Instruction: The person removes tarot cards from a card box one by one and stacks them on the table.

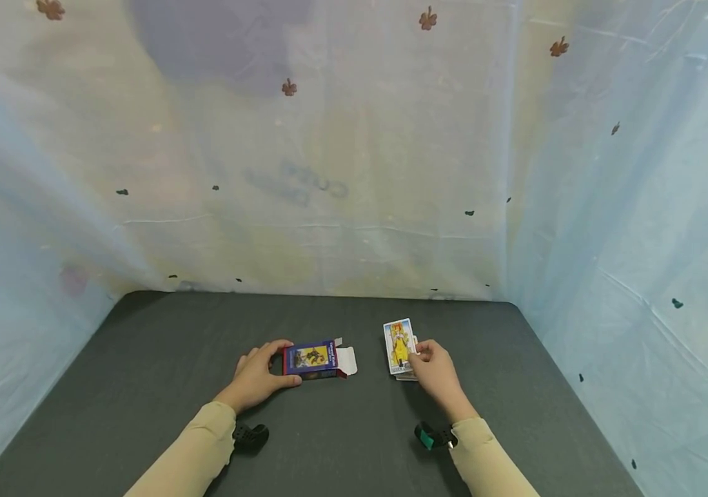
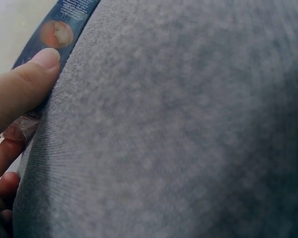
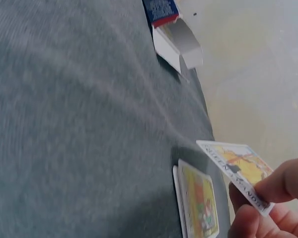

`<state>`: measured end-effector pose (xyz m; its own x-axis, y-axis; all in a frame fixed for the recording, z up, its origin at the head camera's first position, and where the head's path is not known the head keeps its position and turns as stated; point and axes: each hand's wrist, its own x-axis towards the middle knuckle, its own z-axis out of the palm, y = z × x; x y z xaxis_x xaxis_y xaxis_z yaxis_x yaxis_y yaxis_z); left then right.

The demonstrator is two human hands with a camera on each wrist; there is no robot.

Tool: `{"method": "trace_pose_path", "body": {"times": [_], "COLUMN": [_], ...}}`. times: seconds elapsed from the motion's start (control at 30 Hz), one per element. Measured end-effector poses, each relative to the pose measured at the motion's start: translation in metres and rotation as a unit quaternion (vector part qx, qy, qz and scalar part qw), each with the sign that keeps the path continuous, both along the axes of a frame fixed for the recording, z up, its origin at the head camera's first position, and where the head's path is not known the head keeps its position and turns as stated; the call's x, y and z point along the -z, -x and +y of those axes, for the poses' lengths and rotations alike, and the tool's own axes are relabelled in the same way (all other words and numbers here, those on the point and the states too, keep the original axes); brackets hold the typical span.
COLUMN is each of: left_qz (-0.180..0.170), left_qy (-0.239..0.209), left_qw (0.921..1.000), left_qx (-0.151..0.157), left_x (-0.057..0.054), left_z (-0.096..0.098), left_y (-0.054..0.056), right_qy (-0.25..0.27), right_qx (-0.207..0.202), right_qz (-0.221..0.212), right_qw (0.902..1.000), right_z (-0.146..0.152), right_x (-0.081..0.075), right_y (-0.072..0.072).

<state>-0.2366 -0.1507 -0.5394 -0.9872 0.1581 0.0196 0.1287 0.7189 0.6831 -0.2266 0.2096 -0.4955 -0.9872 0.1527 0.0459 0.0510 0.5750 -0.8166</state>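
My left hand grips the closed end of a small blue and red card box, thumb along the near side and fingers at the far side. The box lies flat, its white end flap folded out to the right. In the left wrist view my thumb presses the box's narrow side. My right hand pinches one tarot card, a yellow-robed figure on its face, between thumb and fingers. The card is tilted above a small stack of cards, which lies face up on the table.
A dark grey cloth covers the table. Pale plastic sheeting with leaf prints hangs behind it and along both sides. Black bands sit on both wrists, below beige sleeves.
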Motion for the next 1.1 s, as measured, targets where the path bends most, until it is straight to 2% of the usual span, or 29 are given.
{"method": "trace_pose_path", "body": {"times": [0.23, 0.53, 0.83, 1.1], "left_qz": [-0.002, 0.005, 0.004, 0.003], "left_qy": [0.0, 0.004, 0.001, -0.001], "left_qw": [1.0, 1.0, 1.0, 1.0], "left_qx": [-0.002, 0.0, 0.002, 0.0], "left_x": [0.0, 0.002, 0.002, 0.0], "left_z": [0.001, 0.001, 0.001, 0.0], "left_y": [0.0, 0.0, 0.001, -0.001], "right_qy": [-0.011, -0.018, -0.05, -0.076], "right_qx": [0.04, 0.05, 0.066, 0.072], "right_qz": [-0.017, -0.013, -0.01, -0.03], "right_qw": [0.999, 0.9985, 0.9965, 0.994], "right_z": [0.008, 0.011, 0.012, 0.014], "right_x": [0.005, 0.009, 0.009, 0.013], "right_y": [-0.001, 0.0, -0.002, -0.002]}}
